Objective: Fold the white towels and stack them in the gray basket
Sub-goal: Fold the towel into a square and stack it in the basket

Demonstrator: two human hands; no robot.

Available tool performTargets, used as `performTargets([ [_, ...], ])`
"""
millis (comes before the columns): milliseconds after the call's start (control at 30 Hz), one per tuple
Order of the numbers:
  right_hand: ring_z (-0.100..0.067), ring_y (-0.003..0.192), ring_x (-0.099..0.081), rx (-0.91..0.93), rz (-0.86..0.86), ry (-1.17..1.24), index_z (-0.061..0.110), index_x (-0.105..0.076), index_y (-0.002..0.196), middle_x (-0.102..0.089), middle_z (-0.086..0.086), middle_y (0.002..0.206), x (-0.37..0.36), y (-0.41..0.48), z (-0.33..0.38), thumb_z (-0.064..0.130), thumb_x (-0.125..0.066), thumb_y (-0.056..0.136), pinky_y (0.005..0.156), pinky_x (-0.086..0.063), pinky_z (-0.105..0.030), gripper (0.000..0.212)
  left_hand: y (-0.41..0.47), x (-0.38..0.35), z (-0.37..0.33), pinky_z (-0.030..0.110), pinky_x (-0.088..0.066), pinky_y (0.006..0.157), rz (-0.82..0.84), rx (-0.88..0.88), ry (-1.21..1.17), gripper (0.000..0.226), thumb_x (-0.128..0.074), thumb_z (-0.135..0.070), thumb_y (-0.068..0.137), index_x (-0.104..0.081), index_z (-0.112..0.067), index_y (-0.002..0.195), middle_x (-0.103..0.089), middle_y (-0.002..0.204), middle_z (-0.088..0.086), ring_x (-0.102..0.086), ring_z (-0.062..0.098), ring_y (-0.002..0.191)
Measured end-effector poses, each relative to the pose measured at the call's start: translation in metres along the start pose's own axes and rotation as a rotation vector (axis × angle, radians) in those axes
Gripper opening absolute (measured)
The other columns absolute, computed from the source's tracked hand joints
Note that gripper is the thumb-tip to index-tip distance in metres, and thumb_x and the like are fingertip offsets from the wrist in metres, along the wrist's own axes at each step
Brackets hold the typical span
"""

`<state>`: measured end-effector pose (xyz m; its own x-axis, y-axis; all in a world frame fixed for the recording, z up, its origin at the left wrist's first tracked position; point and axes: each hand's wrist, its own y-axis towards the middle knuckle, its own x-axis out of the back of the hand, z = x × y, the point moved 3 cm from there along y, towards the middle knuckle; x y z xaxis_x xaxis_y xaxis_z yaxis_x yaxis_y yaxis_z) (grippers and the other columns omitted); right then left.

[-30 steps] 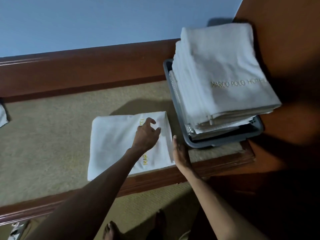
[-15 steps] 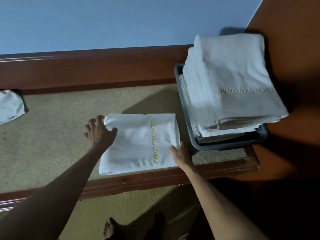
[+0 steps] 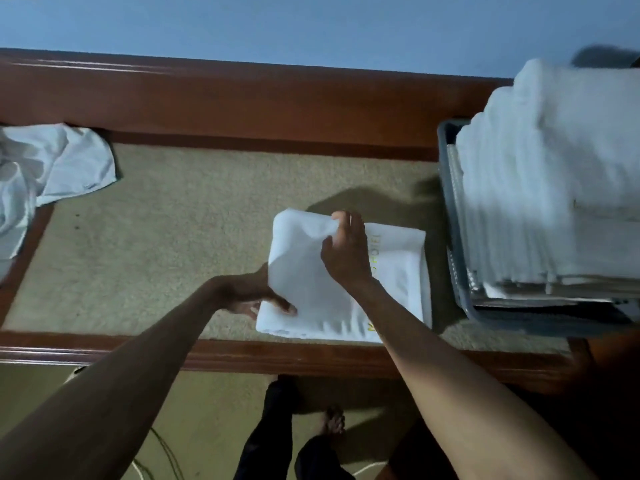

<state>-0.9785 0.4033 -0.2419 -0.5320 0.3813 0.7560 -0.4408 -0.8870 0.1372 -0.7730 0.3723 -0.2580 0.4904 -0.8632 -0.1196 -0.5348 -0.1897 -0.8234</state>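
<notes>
So the towel (image 3: 398,275) I'm working on is in the middle of another fold. Half a second back it was lying flat on the bench (image 3: 173,237) as a neat rectangle with the whole gold hotel lettering (image 3: 376,242) showing. Now its left part is lifted and coming over toward the right, and it already hides the middle of that lettering.

The hands swapped jobs too. My right hand (image 3: 346,254) was down at the near right edge. It has crossed over and is pinching the far corner of the raised flap between thumb and fingers. My left hand (image 3: 242,294) dropped from the far left corner to the near left one, with the thumb on top and the fingers curled under the edge. So both have cloth in them.

The towel is still on the bench, just beside the gray basket (image 3: 453,209) but not touching it as far as I can see. The stack (image 3: 554,174) in the basket already rises well above the rim.

My read is that this is the last fold to get it down to the stack's size, and then it goes on top. There are still crumpled towels (image 3: 52,168) at the far left of the bench, so we're not done.
</notes>
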Motion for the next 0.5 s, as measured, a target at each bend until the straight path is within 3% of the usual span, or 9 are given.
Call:
performTargets([
  [100, -0.039, 0.102, -0.056, 0.007, 0.025, -0.006, -0.001, -0.059, 0.113, -0.056, -0.019, 0.111, -0.02, 0.028, 0.013, 0.002, -0.061, 0.077, 0.09, -0.047, -0.046, 0.036, 0.004, 0.014, -0.013, 0.059, -0.056, 0.096, 0.045, -0.078, 0.084, 0.106, -0.093, -0.006, 0.07, -0.022, -0.041, 0.142, -0.052, 0.142, 0.005, -0.059, 0.03, 0.126],
  [200, -0.04, 0.107, -0.056, 0.026, 0.063, -0.005, -0.002, -0.059, 0.117, -0.059, -0.021, 0.114, -0.033, 0.048, 0.023, 0.014, -0.056, 0.083, 0.095, -0.045, -0.046, 0.038, 0.014, 0.053, -0.018, 0.062, -0.056, 0.095, 0.083, -0.039, 0.212, 0.115, -0.1, -0.023, 0.06, -0.029, -0.035, 0.149, -0.055, 0.142, 0.011, -0.061, 0.036, 0.125],
  [267, -0.038, 0.111, -0.056, 0.015, 0.063, 0.017, -0.002, -0.058, 0.119, -0.059, -0.019, 0.117, -0.039, 0.063, 0.025, 0.017, -0.056, 0.087, 0.098, -0.043, -0.045, 0.038, 0.016, 0.091, -0.03, 0.058, -0.058, 0.092, -0.006, 0.007, 0.293, 0.125, -0.104, -0.034, 0.047, -0.03, -0.028, 0.148, -0.054, 0.139, 0.01, -0.062, 0.034, 0.121],
  [333, -0.038, 0.112, -0.055, -0.004, 0.006, -0.01, -0.001, -0.058, 0.122, -0.059, -0.019, 0.118, -0.041, 0.076, 0.023, 0.016, -0.059, 0.09, 0.099, -0.043, -0.044, 0.036, 0.012, 0.13, -0.054, 0.054, -0.056, 0.098, -0.144, 0.022, 0.372, 0.124, -0.099, -0.032, 0.044, -0.031, -0.025, 0.147, -0.05, 0.141, 0.007, -0.056, 0.032, 0.123],
  [433, -0.037, 0.106, -0.058, 0.025, -0.139, -0.063, 0.0, -0.059, 0.118, -0.06, -0.019, 0.114, -0.046, 0.086, 0.018, 0.013, -0.062, 0.085, 0.093, -0.048, -0.046, 0.035, 0.013, 0.176, -0.105, 0.042, -0.051, 0.095, -0.343, -0.073, 0.426, 0.11, -0.094, -0.012, 0.059, -0.035, -0.024, 0.152, -0.046, 0.137, 0.007, -0.05, 0.031, 0.121],
  [500, -0.034, 0.104, -0.057, 0.012, -0.154, -0.044, 0.001, -0.057, 0.118, -0.058, -0.017, 0.119, -0.049, 0.092, 0.015, 0.014, -0.062, 0.085, 0.092, -0.048, -0.046, 0.036, 0.021, 0.191, -0.142, 0.041, -0.052, 0.092, -0.476, -0.181, 0.465, 0.104, -0.091, -0.002, 0.065, -0.039, -0.023, 0.153, -0.051, 0.134, 0.009, -0.053, 0.029, 0.119],
])
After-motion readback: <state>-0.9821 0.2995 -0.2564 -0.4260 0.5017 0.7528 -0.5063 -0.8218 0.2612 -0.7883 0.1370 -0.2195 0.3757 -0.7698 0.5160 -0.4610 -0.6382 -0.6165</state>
